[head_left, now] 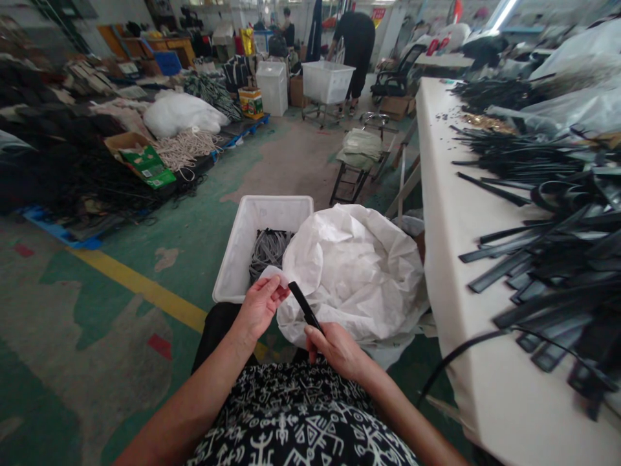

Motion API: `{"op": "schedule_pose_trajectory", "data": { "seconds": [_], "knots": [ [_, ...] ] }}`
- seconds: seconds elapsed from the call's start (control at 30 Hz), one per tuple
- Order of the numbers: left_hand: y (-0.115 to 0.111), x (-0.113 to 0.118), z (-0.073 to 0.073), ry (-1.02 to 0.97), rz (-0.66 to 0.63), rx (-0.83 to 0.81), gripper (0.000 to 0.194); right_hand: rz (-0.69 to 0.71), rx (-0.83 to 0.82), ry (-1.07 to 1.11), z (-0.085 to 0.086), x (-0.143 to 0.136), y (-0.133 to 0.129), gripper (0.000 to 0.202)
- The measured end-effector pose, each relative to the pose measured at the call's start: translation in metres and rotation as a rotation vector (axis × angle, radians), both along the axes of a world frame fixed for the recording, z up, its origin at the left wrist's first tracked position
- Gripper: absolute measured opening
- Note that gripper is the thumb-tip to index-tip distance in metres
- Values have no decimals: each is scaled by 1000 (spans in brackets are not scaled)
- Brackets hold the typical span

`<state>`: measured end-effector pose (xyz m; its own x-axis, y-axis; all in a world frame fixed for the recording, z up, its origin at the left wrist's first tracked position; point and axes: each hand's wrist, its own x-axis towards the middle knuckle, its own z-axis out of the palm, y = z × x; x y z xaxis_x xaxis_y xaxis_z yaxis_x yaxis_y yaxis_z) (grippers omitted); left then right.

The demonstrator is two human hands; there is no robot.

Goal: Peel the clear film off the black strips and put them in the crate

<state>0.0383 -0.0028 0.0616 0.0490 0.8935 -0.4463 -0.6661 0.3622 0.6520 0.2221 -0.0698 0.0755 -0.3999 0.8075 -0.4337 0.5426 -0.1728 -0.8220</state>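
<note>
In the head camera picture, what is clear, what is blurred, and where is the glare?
Head view: left hand, right hand and black strip fairly clear; head view: dark pile at far left smeared, outer parts look stretched; head view: lamp at top right glares white.

Cluttered workshop, worktable [446, 259] heaped with black strips [538, 259], loaded pallets [82, 241]

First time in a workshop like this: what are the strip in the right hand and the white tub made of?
The black strip looks like smooth leather, imitation leather or plastic; its faint sheen doesn't settle which. The tub seems to be satin plastic, judging by its smooth, rounded rim.
</note>
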Motion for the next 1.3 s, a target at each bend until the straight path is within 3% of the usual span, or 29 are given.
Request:
{"op": "schedule_pose_trajectory", "data": {
  "seconds": [0.37,0.53,0.67,0.87,1.03,1.1,1.23,1.3],
  "knots": [
    [-21,15,-1,7,-124,0,26,47,-76,164,-3,-11,11,54],
    [-8,3,-9,-33,37,-94,24,31,-29,128,14,-3,5,32],
    [1,-8,-12,-45,143,-152,16,-35,25,-1,24,8,1,32],
    [-13,9,-1,-80,13,-89,23,-75,88,-40,22,-6,22,33],
    [9,-18,12,-13,172,-49,17,4,186,-78,28,-4,26,32],
    [10,-22,13,0,161,-45,17,-8,192,-123,29,-7,28,33],
    [-2,-11,6,-26,13,-16,22,-17,233,-101,27,-24,39,34],
    [-1,-12,3,-39,56,-17,22,16,271,-101,26,-28,43,36]
  ]
}}
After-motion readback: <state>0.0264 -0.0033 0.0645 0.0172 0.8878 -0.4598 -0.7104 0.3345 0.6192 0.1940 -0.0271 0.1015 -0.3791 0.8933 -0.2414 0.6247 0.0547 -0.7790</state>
